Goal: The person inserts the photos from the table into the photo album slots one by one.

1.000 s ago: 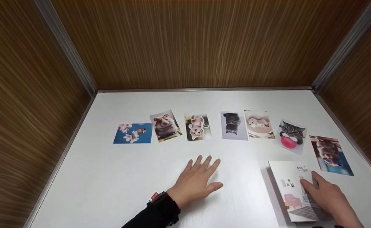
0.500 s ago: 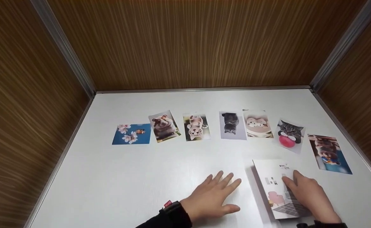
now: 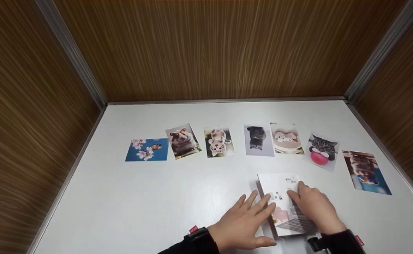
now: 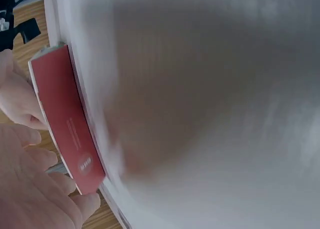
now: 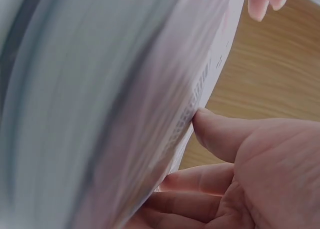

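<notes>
A thick white book (image 3: 275,183), its cover showing a pink armchair and a grid pattern, is near the front of the table. My right hand (image 3: 316,206) holds it by the right edge, thumb on the cover. In the right wrist view the thumb and fingers (image 5: 190,181) pinch that edge, close to blurred pages. My left hand (image 3: 243,225) is spread with straight fingers at the book's left side, fingertips at the cover's edge. The left wrist view shows the book's red spine (image 4: 67,114) beside these fingers; whether they press on it I cannot tell.
Several animal photo cards lie in a row behind the book, from a blue blossom card (image 3: 147,149) at left to a brown-and-blue card (image 3: 366,172) at right. Wood-grain panels (image 3: 206,49) enclose the white table (image 3: 139,204) at the back and sides.
My right hand has slid the book leftward across the table. The left hand has moved right and nearer the front edge, with its fingers now at the book's left side. The cards stay put.
</notes>
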The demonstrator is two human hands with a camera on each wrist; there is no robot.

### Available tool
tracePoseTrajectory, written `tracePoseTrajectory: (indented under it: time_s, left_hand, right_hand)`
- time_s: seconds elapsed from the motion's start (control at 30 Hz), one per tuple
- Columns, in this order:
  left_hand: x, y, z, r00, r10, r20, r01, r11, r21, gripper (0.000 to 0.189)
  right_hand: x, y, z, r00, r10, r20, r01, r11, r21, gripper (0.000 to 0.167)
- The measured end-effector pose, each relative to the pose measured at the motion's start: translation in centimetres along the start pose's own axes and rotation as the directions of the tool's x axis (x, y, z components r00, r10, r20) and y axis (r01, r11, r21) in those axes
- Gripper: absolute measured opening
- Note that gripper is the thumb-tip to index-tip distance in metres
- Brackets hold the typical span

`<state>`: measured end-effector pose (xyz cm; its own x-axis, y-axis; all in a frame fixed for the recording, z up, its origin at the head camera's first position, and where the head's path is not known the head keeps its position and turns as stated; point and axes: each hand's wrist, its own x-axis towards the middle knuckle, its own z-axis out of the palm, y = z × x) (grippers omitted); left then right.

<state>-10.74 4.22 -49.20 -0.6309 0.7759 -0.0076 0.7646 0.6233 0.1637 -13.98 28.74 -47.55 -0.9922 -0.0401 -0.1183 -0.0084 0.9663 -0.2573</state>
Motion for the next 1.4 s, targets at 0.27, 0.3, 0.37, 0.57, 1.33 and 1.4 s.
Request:
tracePoseTrajectory:
  time_s: [0.27,0.3,0.37,0.57,1.33,1.4]
  left_hand:
    - [-0.1,0.1,0.5,0.998,-0.03,-0.051,0.036,0.993,0.113,0.098]
    - [-0.1,0.1,0.6,0.997,-0.031,-0.065,0.039,0.991,0.126,0.099]
    - [-0.2,0.0,0.8,0.995,-0.031,-0.1,0.046,0.988,0.15,0.097]
    - [-0.4,-0.7,1.2,0.977,-0.045,-0.21,0.095,0.968,0.234,0.086]
    - [-2.1,-4.3,0.2,0.965,-0.016,-0.261,0.112,0.927,0.359,0.068]
    - [-2.3,-4.5,0.1,0.965,-0.012,-0.264,0.112,0.924,0.366,0.067]
  right_hand:
    - [0.8,-3.0,0.9,0.991,-0.083,-0.109,0.078,0.996,-0.046,0.041]
    - [0.9,-3.4,1.0,0.989,-0.089,-0.121,0.083,0.995,-0.053,0.041]
    - [1.0,-4.1,1.2,0.984,-0.103,-0.142,0.094,0.993,-0.068,0.042]
    - [1.5,-6.4,1.9,0.969,-0.148,-0.196,0.127,0.985,-0.114,0.049]
    - [1.5,-9.6,3.4,0.957,-0.194,-0.215,0.175,0.979,-0.105,0.047]
    - [1.5,-9.6,3.4,0.959,-0.194,-0.207,0.178,0.979,-0.094,0.046]
